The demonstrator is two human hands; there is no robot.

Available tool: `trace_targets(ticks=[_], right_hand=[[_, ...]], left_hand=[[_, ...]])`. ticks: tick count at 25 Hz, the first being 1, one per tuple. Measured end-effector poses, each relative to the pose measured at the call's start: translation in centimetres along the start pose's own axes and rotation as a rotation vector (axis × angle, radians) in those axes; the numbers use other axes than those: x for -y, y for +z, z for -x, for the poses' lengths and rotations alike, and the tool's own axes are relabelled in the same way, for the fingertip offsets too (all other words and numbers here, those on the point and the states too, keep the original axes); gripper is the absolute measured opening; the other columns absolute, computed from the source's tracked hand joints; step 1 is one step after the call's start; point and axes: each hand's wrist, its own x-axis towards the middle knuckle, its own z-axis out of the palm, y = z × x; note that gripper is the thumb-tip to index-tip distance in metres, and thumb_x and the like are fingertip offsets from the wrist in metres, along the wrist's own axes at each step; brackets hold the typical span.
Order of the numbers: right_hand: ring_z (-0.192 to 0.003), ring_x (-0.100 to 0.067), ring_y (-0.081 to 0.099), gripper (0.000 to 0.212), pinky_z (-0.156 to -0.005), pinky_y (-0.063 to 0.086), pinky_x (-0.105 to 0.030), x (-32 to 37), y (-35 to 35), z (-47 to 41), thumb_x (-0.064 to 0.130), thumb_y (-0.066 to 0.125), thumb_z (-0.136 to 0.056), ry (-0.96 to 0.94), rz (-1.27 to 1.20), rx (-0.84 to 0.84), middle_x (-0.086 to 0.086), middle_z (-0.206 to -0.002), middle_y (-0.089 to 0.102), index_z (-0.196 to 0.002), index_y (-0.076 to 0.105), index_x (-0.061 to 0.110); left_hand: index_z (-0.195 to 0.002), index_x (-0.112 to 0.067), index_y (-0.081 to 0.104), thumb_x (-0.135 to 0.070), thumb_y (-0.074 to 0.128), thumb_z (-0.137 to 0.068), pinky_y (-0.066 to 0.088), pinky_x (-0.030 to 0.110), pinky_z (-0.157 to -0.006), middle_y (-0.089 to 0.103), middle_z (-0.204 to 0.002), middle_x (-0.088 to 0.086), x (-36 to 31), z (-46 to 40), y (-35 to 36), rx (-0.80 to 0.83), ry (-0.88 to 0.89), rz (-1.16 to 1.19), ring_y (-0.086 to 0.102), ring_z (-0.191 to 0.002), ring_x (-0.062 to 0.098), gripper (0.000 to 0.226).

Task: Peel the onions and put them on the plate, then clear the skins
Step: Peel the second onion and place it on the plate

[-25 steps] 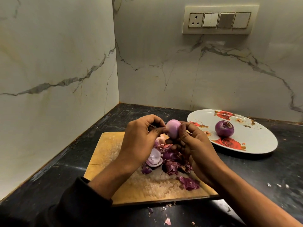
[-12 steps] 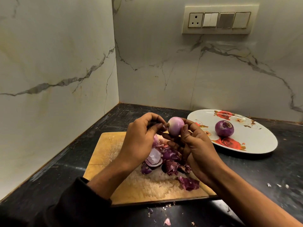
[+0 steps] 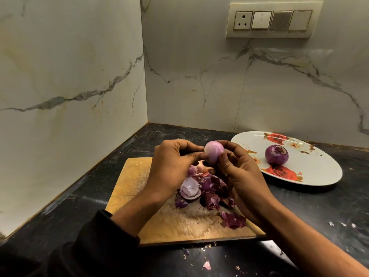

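Observation:
A pale pink peeled onion is held above the wooden cutting board. My right hand grips it from the right and below. My left hand pinches at its left end with thumb and fingertips. A heap of purple onion skins lies on the board under my hands, with one loose piece nearer me. A darker purple onion sits on the white plate with red flowers at the right.
The board lies on a black counter in a corner of marble walls. Small skin scraps are scattered on the counter in front of the board. A switch panel is on the back wall.
The onion has been lifted slightly and turned in my hands. My left fingertips have shifted along its left end. The plate and skins have not moved.

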Motion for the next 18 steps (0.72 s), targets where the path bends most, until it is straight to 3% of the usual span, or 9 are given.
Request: trace_targets(ticks=[5,9,18], right_hand=[[-0.097,-0.026,0.074,0.032,-0.073,0.059,-0.025,0.3,0.2,0.1,0.028,0.062,-0.09,0.005,0.008,-0.024,-0.004,-0.111,0.073,-0.122,0.061,0.021],[-0.097,-0.025,0.073,0.033,-0.074,0.059,-0.025,0.5,0.3,0.1,0.03,0.061,-0.091,0.008,0.017,-0.018,-0.006,-0.112,0.072,-0.122,0.061,0.021],[-0.093,-0.02,0.072,0.031,-0.073,0.058,-0.025,1.1,0.3,0.1,0.025,0.061,-0.084,0.004,-0.036,-0.017,-0.002,-0.109,0.073,-0.114,0.063,0.022]], left_hand=[[-0.088,-0.02,0.076,-0.022,0.079,-0.081,0.049,0.009,-0.053,0.073,-0.073,-0.01,0.1,0.0,0.2,0.011,-0.058,-0.005,0.068,-0.061,0.001,0.008],[-0.091,-0.023,0.071,-0.022,0.071,-0.089,0.051,0.013,-0.059,0.07,-0.079,-0.011,0.2,0.0,0.2,0.072,-0.031,-0.065,0.066,-0.069,0.001,0.003],[-0.099,-0.017,0.06,-0.022,0.051,-0.103,0.044,0.015,-0.055,0.059,-0.075,-0.003,0.1,-0.1,0.1,0.302,-0.078,0.02,0.051,-0.057,-0.002,0.011]])
